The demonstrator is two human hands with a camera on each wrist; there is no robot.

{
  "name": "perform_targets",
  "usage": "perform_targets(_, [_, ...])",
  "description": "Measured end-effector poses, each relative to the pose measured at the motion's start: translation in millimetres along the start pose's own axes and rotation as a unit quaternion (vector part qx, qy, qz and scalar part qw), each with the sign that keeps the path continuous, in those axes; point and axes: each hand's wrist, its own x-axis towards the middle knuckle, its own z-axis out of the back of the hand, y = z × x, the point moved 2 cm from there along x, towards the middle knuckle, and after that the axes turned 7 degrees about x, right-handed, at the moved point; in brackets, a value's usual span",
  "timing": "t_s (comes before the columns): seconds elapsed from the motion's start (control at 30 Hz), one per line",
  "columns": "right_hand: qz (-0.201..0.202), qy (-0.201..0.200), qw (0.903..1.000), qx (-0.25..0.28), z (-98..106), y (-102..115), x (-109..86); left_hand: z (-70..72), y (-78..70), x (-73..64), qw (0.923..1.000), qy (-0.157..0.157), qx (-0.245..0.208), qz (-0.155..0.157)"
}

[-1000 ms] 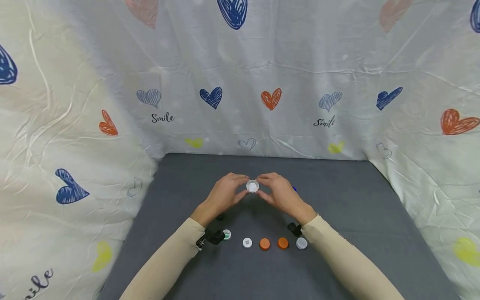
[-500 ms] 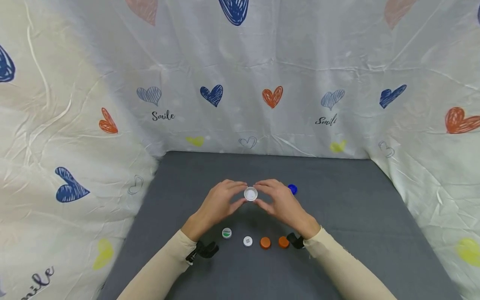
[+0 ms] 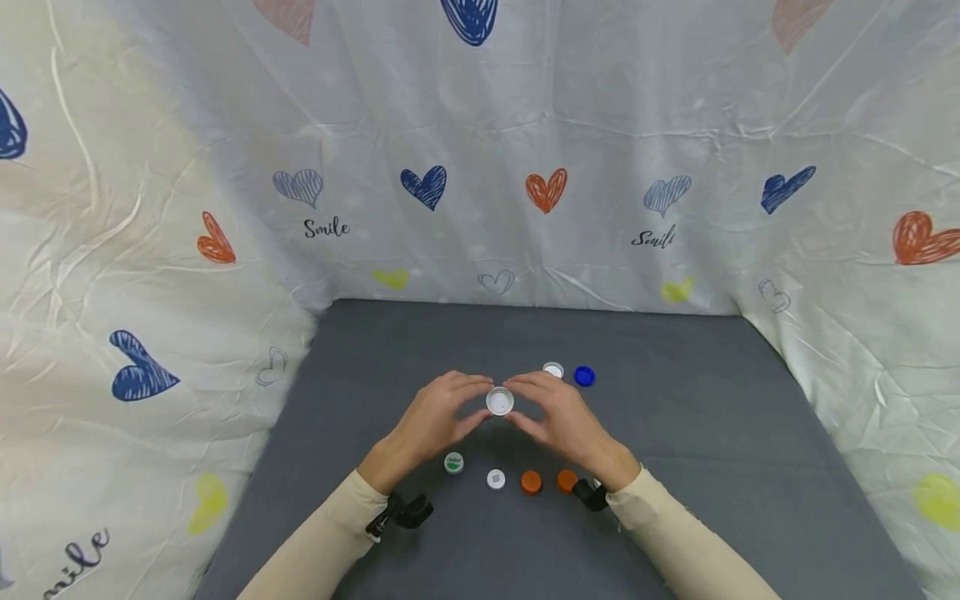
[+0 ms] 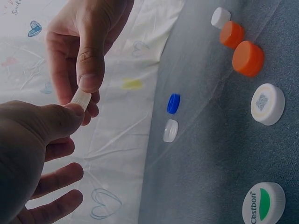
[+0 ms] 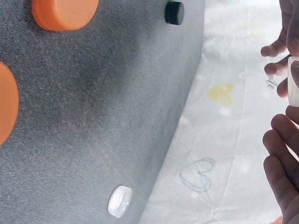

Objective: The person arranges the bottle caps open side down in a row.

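A white bottle cap (image 3: 499, 402) is held up over the table between both hands, its hollow side toward the head camera. My left hand (image 3: 429, 419) pinches its left edge between thumb and fingers. From the right, my right hand (image 3: 558, 417) pinches the opposite edge the same way. In the left wrist view the ribbed side of the cap shows between the two thumbs. Beyond the right hand, a white cap (image 3: 553, 369) lies hollow side up beside a blue cap (image 3: 584, 376).
Nearer on the grey table (image 3: 675, 433) lie a white-and-green cap (image 3: 453, 463), a white cap with a square code (image 3: 496, 479) and two orange caps (image 3: 531, 482). Another white cap (image 4: 221, 17) is mostly behind the right wrist strap. A black cap (image 5: 174, 13) shows in the right wrist view.
Both hands have come slightly nearer the body with the cap still pinched between them. The blue cap and the white one beside it have come into sight beyond the right hand.
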Motion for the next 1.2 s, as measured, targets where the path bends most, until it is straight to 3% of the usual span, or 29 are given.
perform_targets(0.3, [-0.008, 0.009, 0.9999, 0.001, -1, 0, -0.2, 0.2, -0.5, -4.3, 0.9999, -0.010, -0.005, -0.005])
perform_targets(0.63, [-0.031, 0.004, 0.9971, 0.070, 2, 2, -0.3, 4.5, -1.2, -5.0, 0.9948, -0.089, -0.008, -0.050])
perform_targets(0.8, [-0.041, 0.008, 0.9947, 0.094, 3, 3, -0.9, 6.2, -1.5, -4.4, 0.9935, -0.102, -0.021, -0.045])
perform_targets(0.87, [-0.041, -0.003, 0.9950, 0.091, 5, 4, -1.1, 5.7, -1.0, -4.7, 0.9945, -0.095, -0.035, -0.029])
perform_targets(1.0, [-0.020, -0.033, 0.9972, 0.065, 10, 4, -1.1, 3.4, 2.4, -6.3, 0.9912, -0.077, -0.101, 0.037])
perform_targets(1.07, [0.001, -0.046, 0.9975, 0.053, 10, 4, -1.4, 2.2, 4.4, -7.4, 0.9827, -0.067, -0.154, 0.076])
perform_targets(1.2, [0.047, -0.062, 0.9960, 0.044, 8, 5, -2.6, 2.3, 6.1, -8.0, 0.9587, -0.037, -0.240, 0.148])
